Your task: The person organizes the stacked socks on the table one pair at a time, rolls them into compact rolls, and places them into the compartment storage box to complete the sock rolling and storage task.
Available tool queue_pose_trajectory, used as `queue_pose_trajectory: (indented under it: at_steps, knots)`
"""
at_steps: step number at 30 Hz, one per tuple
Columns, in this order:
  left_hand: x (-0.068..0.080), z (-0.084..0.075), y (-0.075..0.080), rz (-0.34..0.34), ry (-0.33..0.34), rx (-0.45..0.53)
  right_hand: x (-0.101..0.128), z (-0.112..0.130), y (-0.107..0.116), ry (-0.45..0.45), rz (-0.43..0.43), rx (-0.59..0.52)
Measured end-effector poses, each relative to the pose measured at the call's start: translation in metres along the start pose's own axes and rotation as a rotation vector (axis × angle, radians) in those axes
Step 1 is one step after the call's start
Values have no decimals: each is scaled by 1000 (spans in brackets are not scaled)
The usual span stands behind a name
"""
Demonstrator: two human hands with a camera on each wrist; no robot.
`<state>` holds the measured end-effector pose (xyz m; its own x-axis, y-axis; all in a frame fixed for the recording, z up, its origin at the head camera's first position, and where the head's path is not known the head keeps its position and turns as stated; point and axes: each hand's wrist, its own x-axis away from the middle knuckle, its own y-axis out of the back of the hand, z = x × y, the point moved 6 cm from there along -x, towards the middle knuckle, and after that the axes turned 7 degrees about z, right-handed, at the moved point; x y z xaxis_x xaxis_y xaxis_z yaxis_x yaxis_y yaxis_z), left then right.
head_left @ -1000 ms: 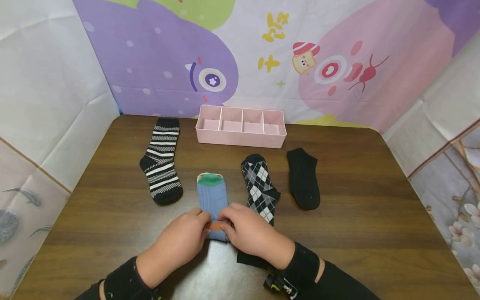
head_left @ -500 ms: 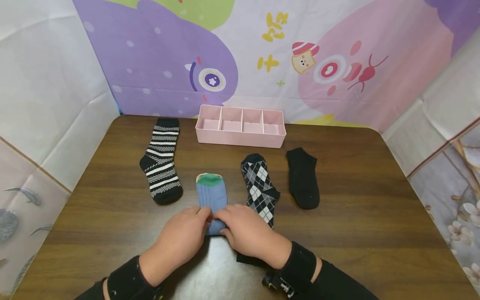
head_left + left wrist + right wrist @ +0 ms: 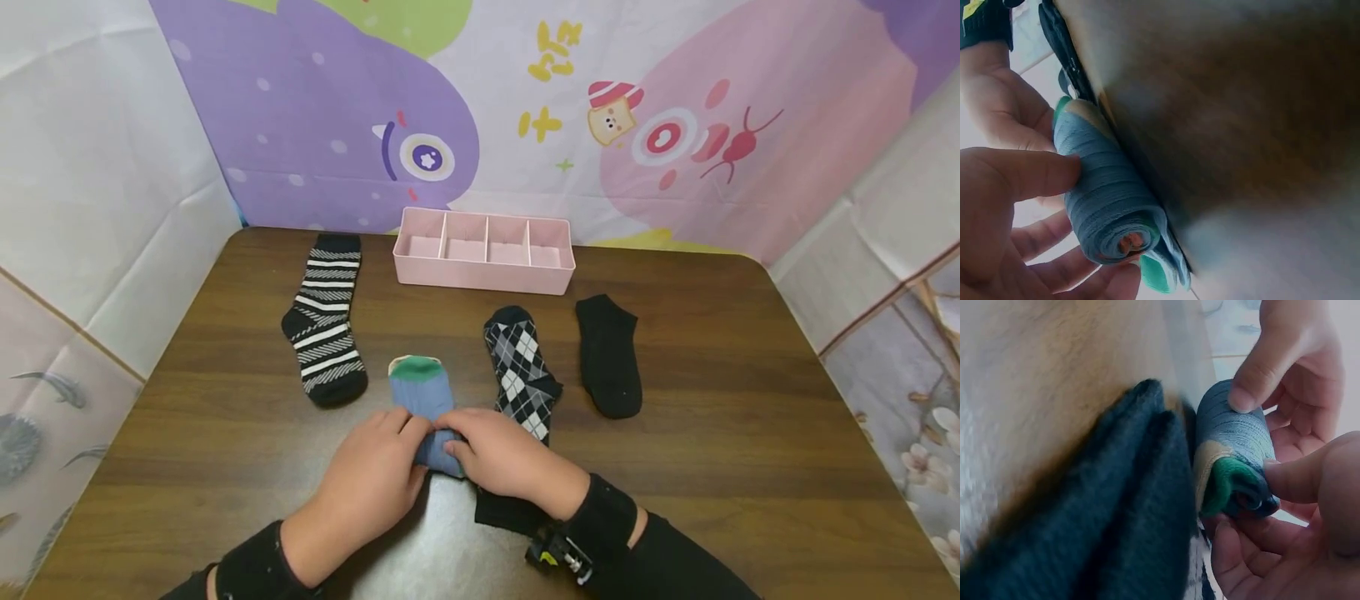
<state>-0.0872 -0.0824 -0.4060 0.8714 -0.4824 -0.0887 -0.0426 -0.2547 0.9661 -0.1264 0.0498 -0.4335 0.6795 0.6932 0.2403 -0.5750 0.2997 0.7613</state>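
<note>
Head view shows your left hand and right hand, both curled on the blue sock, have rolled it further up toward the pink organizer than a second ago, leaving less flat sock on the counter.

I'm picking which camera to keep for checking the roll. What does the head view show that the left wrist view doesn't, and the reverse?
Only the head view shows the whole table: the striped sock, the diamond-patterned sock, the black sock, the pink divided box, and the unrolled part of the blue sock lying flat.

Only the left wrist view shows the roll's open end, a tight spiral with an orange centre.

Both show the left hand and right hand gripping the blue sock on the table.
</note>
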Motion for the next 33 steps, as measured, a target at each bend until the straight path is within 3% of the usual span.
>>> queue_pose_trajectory:
  at_steps: [4,10,18,23,33]
  knots:
    - [0,-1,0,20,6,-16,1,-2,-1,-22,0,-48]
    - [-3,0,-1,72,45,10,2,-1,1,-8,-76,-68]
    - [-11,11,-4,126,97,52,4,12,3,86,-135,185]
    - [-17,14,-3,115,85,17,3,16,3,111,-146,284]
    - [-15,16,-2,66,96,28,-1,10,0,74,-108,210]
